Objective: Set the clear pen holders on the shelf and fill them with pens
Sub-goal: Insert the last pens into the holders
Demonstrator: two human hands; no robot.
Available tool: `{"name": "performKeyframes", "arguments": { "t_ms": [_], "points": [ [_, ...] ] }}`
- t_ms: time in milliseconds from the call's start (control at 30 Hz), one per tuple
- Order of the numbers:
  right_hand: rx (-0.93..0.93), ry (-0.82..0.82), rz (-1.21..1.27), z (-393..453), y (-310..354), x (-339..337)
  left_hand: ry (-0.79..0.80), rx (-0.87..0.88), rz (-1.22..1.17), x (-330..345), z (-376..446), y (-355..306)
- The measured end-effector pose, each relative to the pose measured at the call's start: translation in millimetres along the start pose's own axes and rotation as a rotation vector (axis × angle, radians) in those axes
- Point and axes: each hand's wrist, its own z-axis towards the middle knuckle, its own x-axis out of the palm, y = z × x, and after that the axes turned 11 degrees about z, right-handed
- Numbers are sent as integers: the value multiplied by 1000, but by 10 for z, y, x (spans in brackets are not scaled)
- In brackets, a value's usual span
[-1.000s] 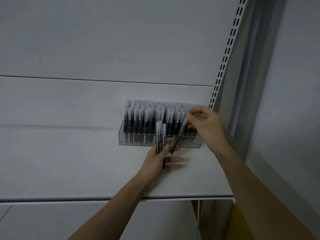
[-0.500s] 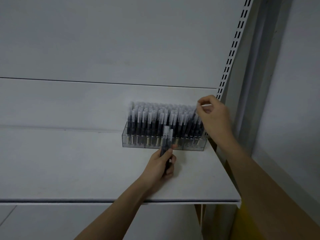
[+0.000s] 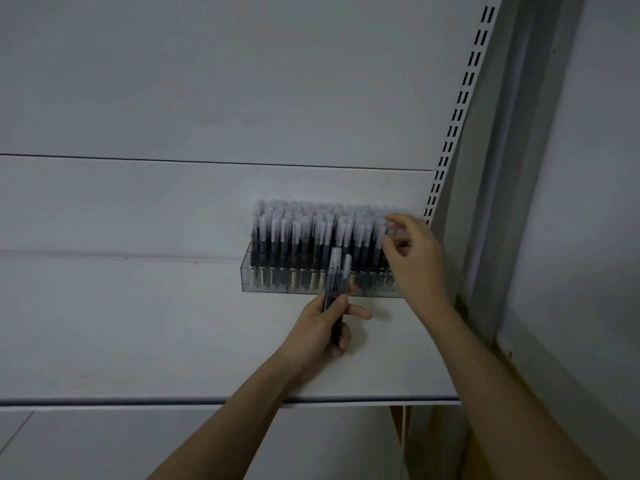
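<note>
A row of clear pen holders (image 3: 266, 284) stands at the back right of the white shelf (image 3: 138, 327), packed with several upright black pens with frosted caps (image 3: 298, 233). My left hand (image 3: 322, 327) is in front of the holders, gripping two spare pens (image 3: 337, 275) upright. My right hand (image 3: 414, 258) is at the right end of the holders, fingers spread and touching the caps of the rightmost pens; nothing is visibly held in it.
The white back panel rises behind the holders. A slotted upright rail (image 3: 457, 112) runs up the right side, close to my right hand. The shelf's front edge (image 3: 173, 400) lies near my forearms. Something yellow-brown (image 3: 485, 445) shows below right.
My right hand carried a pen from my left hand's bundle to the right end of the holders and let it go. The left hand stayed put with fewer pens.
</note>
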Motion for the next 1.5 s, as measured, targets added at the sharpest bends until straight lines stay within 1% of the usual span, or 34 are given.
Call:
{"name": "performKeyframes", "arguments": {
  "t_ms": [33,100,233,267,300,367,433,533,600,667,767,1000,1267,1333,1400,1500],
  "points": [
    [29,-40,54,-98,5,20,3,6,18,3,-1,-5],
    [136,-56,198,-323,16,93,13,21,54,6,5,-5],
    [445,8,575,-613,46,223,42,63,156,11,10,2],
    [495,18,634,-618,57,228,44,66,179,12,3,2],
    [507,25,653,-608,69,222,44,65,195,14,-2,-1],
    [439,27,596,-546,85,177,47,67,183,26,-9,-6],
    [350,-7,505,-429,114,90,33,55,130,34,-3,6],
    [278,-114,469,-193,183,-87,-8,31,86,29,2,33],
    [202,-172,430,-41,214,-181,-20,34,97,12,-7,45],
    [130,-181,374,73,251,-230,-31,39,124,0,-11,52],
    [76,-148,295,163,262,-240,-44,44,176,-11,-10,51],
    [50,-122,222,226,175,-186,-61,70,234,-19,-14,54],
    [89,41,37,150,-64,-132,-69,57,192,-9,1,67],
    [105,59,8,92,-117,-119,-66,54,179,-8,4,67],
    [89,37,-5,29,-136,-100,-61,49,162,-9,6,63],
    [44,-71,19,-127,-88,-71,-52,38,146,-6,8,64]
  ]
}}
